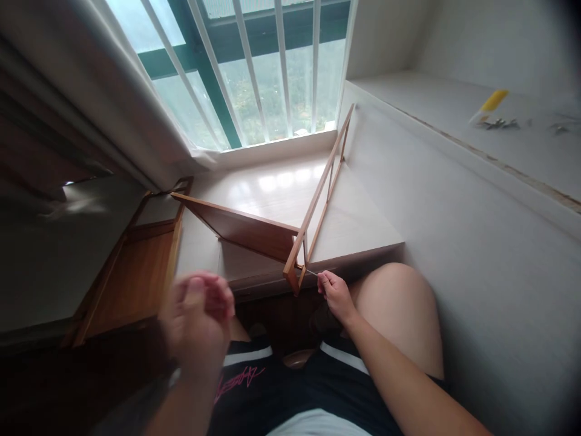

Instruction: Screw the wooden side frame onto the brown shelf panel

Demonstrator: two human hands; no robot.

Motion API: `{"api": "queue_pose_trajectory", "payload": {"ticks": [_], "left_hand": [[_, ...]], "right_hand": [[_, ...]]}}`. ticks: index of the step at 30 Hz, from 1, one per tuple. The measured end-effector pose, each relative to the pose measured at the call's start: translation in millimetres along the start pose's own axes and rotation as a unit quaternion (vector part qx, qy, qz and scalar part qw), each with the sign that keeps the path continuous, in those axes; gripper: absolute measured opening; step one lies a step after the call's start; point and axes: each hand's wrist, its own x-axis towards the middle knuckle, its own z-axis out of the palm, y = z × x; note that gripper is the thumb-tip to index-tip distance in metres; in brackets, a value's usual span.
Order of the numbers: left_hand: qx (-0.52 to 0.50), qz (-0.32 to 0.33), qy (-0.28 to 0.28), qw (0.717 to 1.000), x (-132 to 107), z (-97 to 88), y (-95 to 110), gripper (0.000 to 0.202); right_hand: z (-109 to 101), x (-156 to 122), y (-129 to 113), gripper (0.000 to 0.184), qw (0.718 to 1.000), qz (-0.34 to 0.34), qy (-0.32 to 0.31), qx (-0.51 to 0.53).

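Observation:
My right hand point(333, 292) is closed in a pinch on a thin metal piece, maybe a screw or a small tool, at the lower end of a wooden frame point(318, 197). The frame leans across a pale window ledge point(276, 194) and joins a wooden panel point(236, 225) that stands on edge. My left hand point(200, 318) hovers close to the camera, blurred, with fingers curled together. What it holds, if anything, I cannot make out.
A barred window point(254, 66) with a white curtain point(118, 91) is behind the ledge. A wooden box or drawer point(131, 275) lies at the left. On a higher white shelf at the right lie a yellow-tipped item point(490, 104) and several screws point(499, 124). My bare knee point(399, 309) is beside the wall.

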Motion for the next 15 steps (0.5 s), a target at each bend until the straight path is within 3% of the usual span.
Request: {"api": "queue_pose_trajectory", "payload": {"ticks": [3,5,7,9,12,15], "left_hand": [[0.064,-0.182,-0.027,0.981,2,-4.1,-70,0.025],[0.100,-0.318,-0.078,0.940,-2,-7.6,-114,0.024],[0.104,-0.406,-0.123,0.900,-5,-7.5,-144,0.025],[0.070,-0.467,-0.158,0.867,-6,-1.8,-159,0.029],[-0.012,-0.514,-0.199,0.834,-2,14.7,-164,0.032],[-0.077,-0.543,-0.192,0.814,3,31.9,-162,0.026]], "right_hand": [[-1,-1,-2,0.044,0.999,-0.019,0.007,-0.028],[-2,-1,-4,0.043,0.999,-0.030,0.009,-0.042],[-3,0,-6,0.043,0.998,-0.037,0.008,-0.049],[-4,1,-7,0.043,0.998,-0.040,0.010,-0.054],[-5,3,-6,0.043,0.997,-0.039,0.020,-0.059],[-5,2,-9,0.043,0.998,-0.032,0.041,-0.042]]}}
